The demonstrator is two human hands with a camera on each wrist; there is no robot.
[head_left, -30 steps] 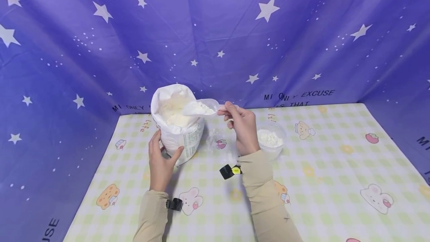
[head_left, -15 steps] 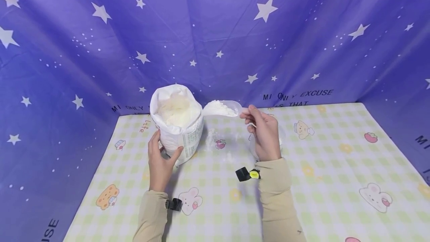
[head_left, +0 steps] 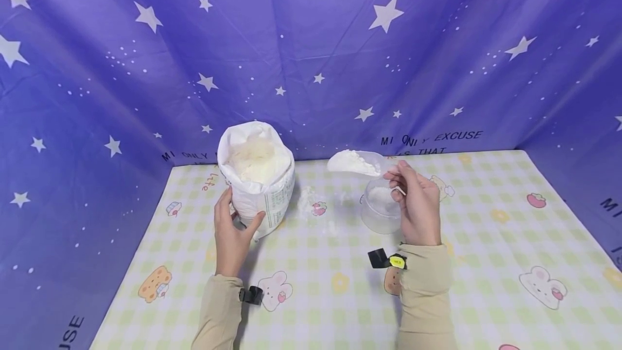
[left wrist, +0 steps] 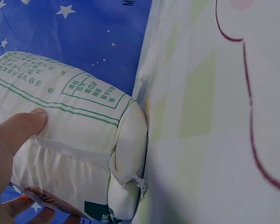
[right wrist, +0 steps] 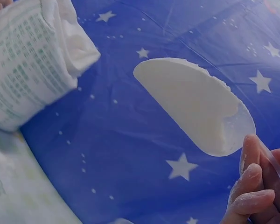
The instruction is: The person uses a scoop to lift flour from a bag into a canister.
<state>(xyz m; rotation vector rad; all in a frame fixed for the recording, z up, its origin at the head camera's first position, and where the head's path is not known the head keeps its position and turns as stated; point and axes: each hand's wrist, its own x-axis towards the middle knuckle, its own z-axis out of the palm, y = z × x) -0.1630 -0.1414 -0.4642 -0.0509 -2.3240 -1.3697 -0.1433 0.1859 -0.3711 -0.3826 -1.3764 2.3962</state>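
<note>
A white cloth-like bag of pale powder (head_left: 264,204), its top open and green print on its side, stands upright on the left. My left hand (head_left: 235,236) holds it low down, thumb on the printed side (left wrist: 60,102) and fingers round the other. A clear plastic scoop (head_left: 371,160), heaped with white powder (head_left: 352,163), is level in the air to the right of the bag. My right hand (head_left: 420,207) pinches its handle between thumb and fingers; powder dusts the fingertips (right wrist: 252,175). Below the scoop sits a clear round tub (head_left: 374,220) with white powder inside, partly behind the right hand.
Spilled powder (head_left: 306,201) lies on the checked tablecloth (head_left: 486,263) between bag and tub. A blue curtain with stars (head_left: 311,42) stands close behind the table. Black straps (head_left: 251,296) are on both wrists.
My right hand has carried the loaded scoop rightward from over the bag's mouth to above the tub. The left hand and the bag have stayed in place.
</note>
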